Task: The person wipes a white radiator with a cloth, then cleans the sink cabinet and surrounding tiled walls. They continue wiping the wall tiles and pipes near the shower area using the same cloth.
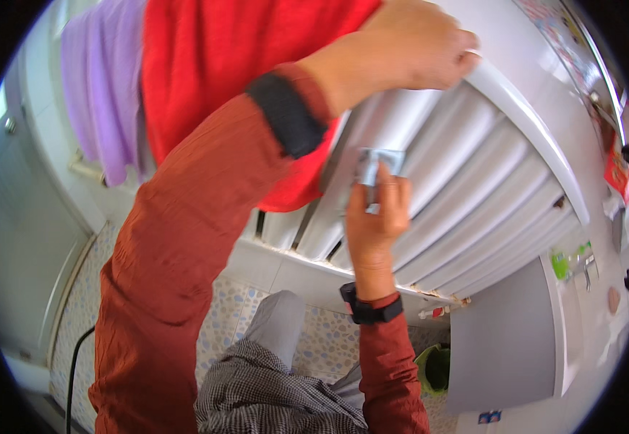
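Note:
A white column radiator [444, 163] with a curved top rail [531, 125] stands before me. My left hand [412, 46] is at the upper end of that rail, its fingers curled over the edge. A red towel [211, 65] hangs over the radiator's left part, partly behind my left forearm. Lower down, my right hand [379, 211] holds a small folded light-blue cloth [382, 160] against one of the columns. Its fingers are slightly blurred, and they cover part of the cloth.
A lilac towel [103, 81] hangs left of the red one. Beyond it is a grey door [27, 228]. A grey cabinet [504, 336] with a white sink top stands at right, a green bin [434, 369] beside it. A black cable [71, 374] runs at lower left over the pebble-patterned floor [325, 336].

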### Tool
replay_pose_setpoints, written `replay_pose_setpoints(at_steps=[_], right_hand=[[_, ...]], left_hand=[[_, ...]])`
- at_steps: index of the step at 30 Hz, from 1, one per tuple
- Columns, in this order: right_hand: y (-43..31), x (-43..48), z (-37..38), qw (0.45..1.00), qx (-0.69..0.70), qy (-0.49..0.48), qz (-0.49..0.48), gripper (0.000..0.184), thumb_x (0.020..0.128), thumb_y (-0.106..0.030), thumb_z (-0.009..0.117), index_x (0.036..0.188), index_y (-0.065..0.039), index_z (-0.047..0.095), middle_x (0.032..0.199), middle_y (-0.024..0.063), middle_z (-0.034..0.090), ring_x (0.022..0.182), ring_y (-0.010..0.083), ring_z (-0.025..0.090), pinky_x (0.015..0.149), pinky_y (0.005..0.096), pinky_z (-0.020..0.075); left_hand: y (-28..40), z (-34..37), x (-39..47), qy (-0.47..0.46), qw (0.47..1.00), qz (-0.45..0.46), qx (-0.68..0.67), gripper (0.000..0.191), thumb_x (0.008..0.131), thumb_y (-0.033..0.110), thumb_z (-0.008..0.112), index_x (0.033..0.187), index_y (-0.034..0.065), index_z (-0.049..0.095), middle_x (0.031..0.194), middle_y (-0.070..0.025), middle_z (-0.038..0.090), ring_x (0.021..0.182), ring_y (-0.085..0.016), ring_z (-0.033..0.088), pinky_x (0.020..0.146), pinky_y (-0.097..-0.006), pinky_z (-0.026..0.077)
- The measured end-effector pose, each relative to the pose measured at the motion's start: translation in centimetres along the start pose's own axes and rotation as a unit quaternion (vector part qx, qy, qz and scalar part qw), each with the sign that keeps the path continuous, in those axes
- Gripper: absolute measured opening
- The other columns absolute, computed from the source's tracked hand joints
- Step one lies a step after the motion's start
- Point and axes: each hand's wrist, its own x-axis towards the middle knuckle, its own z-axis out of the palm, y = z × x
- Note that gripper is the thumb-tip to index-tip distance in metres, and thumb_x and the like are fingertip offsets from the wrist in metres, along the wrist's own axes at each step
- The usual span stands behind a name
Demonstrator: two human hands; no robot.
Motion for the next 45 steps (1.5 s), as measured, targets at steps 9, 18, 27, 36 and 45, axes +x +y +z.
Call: replay_pose_setpoints(at_steps=[9, 18, 27, 36, 45], right_hand=[[1.7, -17.4, 2.1, 0.982, -0.04, -0.18, 0.032, 0.03, 0.083, 0.0, 0.064, 0.112, -0.009, 0.069, 0.086, 0.0098, 0.055, 0.068, 0.027, 0.063, 0.059, 0.0377, 0.0543], [7.0, -14.2, -6.0, 0.992, -0.048, -0.119, 0.016, 0.024, 0.081, 0.002, 0.062, 0.102, -0.008, 0.066, 0.088, 0.0109, 0.053, 0.076, 0.0294, 0.062, 0.062, 0.0389, 0.0526], [14.8, -8.9, -17.2, 0.991, -0.127, 0.011, 0.034, 0.02, 0.078, 0.002, 0.066, 0.095, -0.008, 0.065, 0.088, 0.0109, 0.055, 0.078, 0.0308, 0.061, 0.063, 0.0398, 0.0522], [26.7, -11.5, -28.6, 0.906, -0.3, 0.151, 0.256, 0.023, 0.08, -0.002, 0.069, 0.102, -0.007, 0.063, 0.097, 0.0186, 0.059, 0.088, 0.0417, 0.061, 0.076, 0.0513, 0.0514], [31.4, -12.5, -29.7, 0.875, -0.319, 0.22, 0.29, 0.019, 0.08, -0.005, 0.067, 0.098, -0.003, 0.06, 0.094, 0.0204, 0.059, 0.087, 0.0424, 0.058, 0.074, 0.0504, 0.0477]], left_hand=[[0.1, -0.3, 0.5, 0.004, 0.998, 0.055, 0.037, 0.028, 0.101, 0.029, 0.055, 0.119, 0.013, 0.071, 0.099, -0.0115, 0.073, 0.09, -0.033, 0.067, 0.078, -0.0436, 0.052], [0.5, -0.7, 0.8, -0.045, 0.999, 0.026, 0.012, 0.03, 0.103, 0.022, 0.052, 0.124, 0.0097, 0.069, 0.112, -0.0136, 0.072, 0.101, -0.033, 0.066, 0.09, -0.0381, 0.051], [0.4, -0.6, 0.9, -0.07, 0.997, 0.001, 0.023, 0.034, 0.107, 0.023, 0.046, 0.128, 0.0071, 0.067, 0.116, -0.0153, 0.071, 0.104, -0.03, 0.067, 0.093, -0.0354, 0.049], [-0.3, -0.3, 0.5, -0.078, 0.994, -0.04, 0.062, 0.039, 0.11, 0.032, 0.043, 0.129, 0.0077, 0.068, 0.118, -0.0129, 0.071, 0.108, -0.025, 0.066, 0.096, -0.0329, 0.049], [-0.4, 0.0, 0.4, -0.06, 0.995, -0.036, 0.067, 0.038, 0.109, 0.031, 0.045, 0.126, 0.0081, 0.07, 0.118, -0.0137, 0.072, 0.108, -0.026, 0.067, 0.096, -0.0343, 0.05]])
